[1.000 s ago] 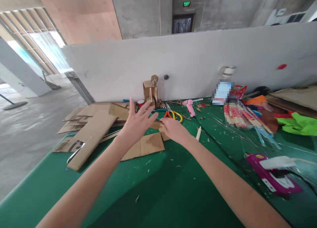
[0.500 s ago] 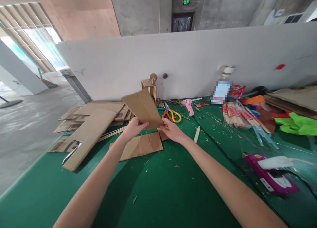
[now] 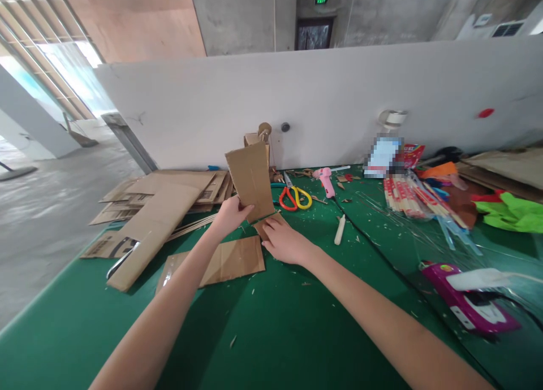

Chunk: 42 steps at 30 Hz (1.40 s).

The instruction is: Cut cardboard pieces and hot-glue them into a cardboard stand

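Note:
My left hand pinches the lower left edge of a tan cardboard piece, which stands tilted up in front of me. Close by, my right hand has its fingers curled over a smaller brown cardboard piece just below the upright one. The two pieces are near each other at their edges; whether they touch I cannot tell. A flat cardboard strip lies on the green table, partly behind my left forearm.
Beyond my hands lie scissors with red and yellow handles and a pink glue gun. A white stick is right of my hand. Cardboard is stacked at left; a purple power strip sits at right.
The tan cardboard has turned more upright in my left hand. My right hand has let go of it, moved down slightly and taken the smaller piece. The flat strip has shifted left.

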{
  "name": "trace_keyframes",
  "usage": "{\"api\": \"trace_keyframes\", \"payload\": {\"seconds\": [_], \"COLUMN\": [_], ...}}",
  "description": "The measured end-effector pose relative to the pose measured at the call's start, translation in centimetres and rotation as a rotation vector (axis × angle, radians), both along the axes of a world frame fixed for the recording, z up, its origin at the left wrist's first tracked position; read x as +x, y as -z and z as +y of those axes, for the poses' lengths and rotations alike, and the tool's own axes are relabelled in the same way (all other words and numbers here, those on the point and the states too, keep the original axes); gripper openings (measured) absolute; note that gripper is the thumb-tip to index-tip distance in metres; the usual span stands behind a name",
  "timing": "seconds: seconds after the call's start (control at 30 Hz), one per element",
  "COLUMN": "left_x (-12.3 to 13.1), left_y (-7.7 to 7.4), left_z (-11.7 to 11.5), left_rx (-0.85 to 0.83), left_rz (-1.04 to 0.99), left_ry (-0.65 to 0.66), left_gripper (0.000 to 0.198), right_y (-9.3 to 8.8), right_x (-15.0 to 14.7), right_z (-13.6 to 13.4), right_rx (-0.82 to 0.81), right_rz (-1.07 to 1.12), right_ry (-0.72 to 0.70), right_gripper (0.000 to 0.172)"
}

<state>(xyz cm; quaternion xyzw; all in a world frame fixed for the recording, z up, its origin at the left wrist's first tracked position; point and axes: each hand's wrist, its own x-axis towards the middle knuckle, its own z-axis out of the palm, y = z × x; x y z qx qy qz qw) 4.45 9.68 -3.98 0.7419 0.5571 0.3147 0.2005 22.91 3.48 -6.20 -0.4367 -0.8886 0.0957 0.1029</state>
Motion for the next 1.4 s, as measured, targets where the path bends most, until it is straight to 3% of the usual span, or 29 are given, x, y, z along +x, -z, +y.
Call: {"api": "trace_keyframes", "payload": {"seconds": [0.37, 0.6, 0.77, 0.83, 0.93, 1.0, 1.1, 1.2, 1.3, 1.37, 1.4], "left_x": [0.7, 0.5, 0.1, -0.6, -2.4, -3.6, -4.6, -4.7, -4.1, -3.1, -2.3], "left_y": [-0.3, 0.5, 1.1, 0.9, 0.4, 0.2, 0.0, -0.6, -1.8, -2.6, -2.8], "left_z": [-0.3, 0.0, 0.3, 0.7, 1.3, 1.6, 1.7, 1.1, 0.1, -1.1, -1.8], "left_rx": [-0.022, -0.018, -0.003, 0.016, 0.08, 0.079, -0.075, -0.142, 0.095, 0.188, 0.165], "left_rz": [0.038, 0.026, -0.03, -0.056, -0.124, -0.181, -0.214, 0.052, 0.448, 0.582, 0.622], "left_ry": [0.018, -0.047, -0.065, -0.095, -0.165, -0.184, -0.127, -0.17, -0.305, -0.222, -0.095], "left_gripper": [0.024, 0.023, 0.025, 0.03, 0.047, 0.057, 0.063, 0.056, 0.045, 0.039, 0.035], "right_y": [-0.1, 0.0, -1.7, -3.1, -4.7, -4.7, -3.4, -1.6, -0.6, -0.4, -0.3], "right_x": [-0.8, -0.5, 0.7, 2.2, 5.3, 7.6, 10.3, 11.8, 12.4, 12.5, 12.6], "right_z": [-0.7, -0.6, 0.2, 0.8, 2.2, 3.1, 4.4, 5.4, 6.2, 6.8, 7.2], "right_rx": [0.015, 0.011, 0.075, 0.104, 0.087, 0.1, 0.15, 0.24, 0.23, 0.229, 0.238], "right_rz": [0.047, 0.067, 0.123, 0.041, -0.167, -0.24, -0.235, -0.142, -0.065, -0.03, -0.008], "right_ry": [0.066, 0.05, -0.03, 0.081, 0.393, 0.609, 0.866, 0.918, 0.821, 0.809, 0.822], "right_gripper": [0.047, 0.048, 0.038, 0.033, 0.038, 0.041, 0.045, 0.045, 0.041, 0.039, 0.04]}}
